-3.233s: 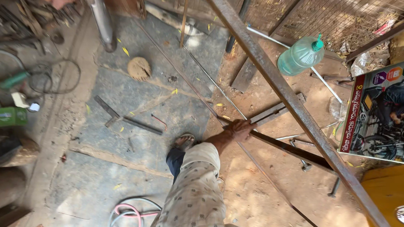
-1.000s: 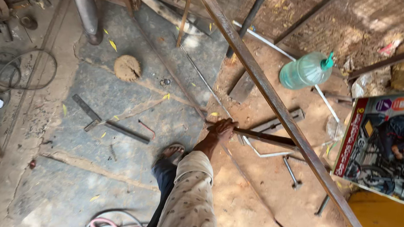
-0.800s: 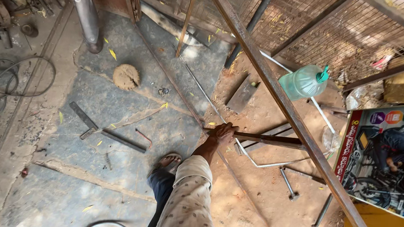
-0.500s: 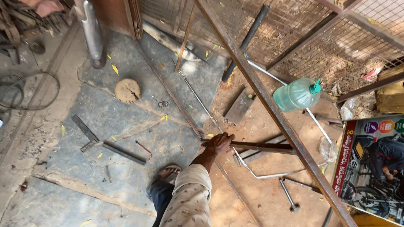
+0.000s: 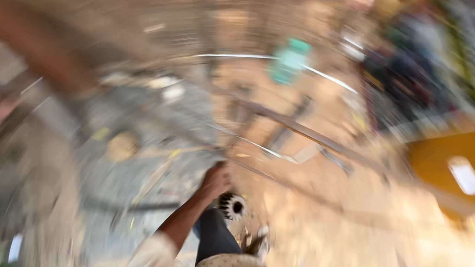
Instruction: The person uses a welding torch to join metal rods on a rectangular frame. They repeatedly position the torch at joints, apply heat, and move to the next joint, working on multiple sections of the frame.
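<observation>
Here, a thin metal rod is met by a hand, left or right not discernible; the fingers' grip is lost in blur. A toothed gear lies just below that hand, a green bottle well above.

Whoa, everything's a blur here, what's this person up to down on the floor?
The picture is badly smeared by a fast head turn. One hand reaches down toward thin metal bars on the dusty floor; which hand it is, and whether it grips anything, is unclear. A small toothed wheel sits just beside the wrist. A green plastic bottle lies farther off, and a yellow panel is at the right.
</observation>
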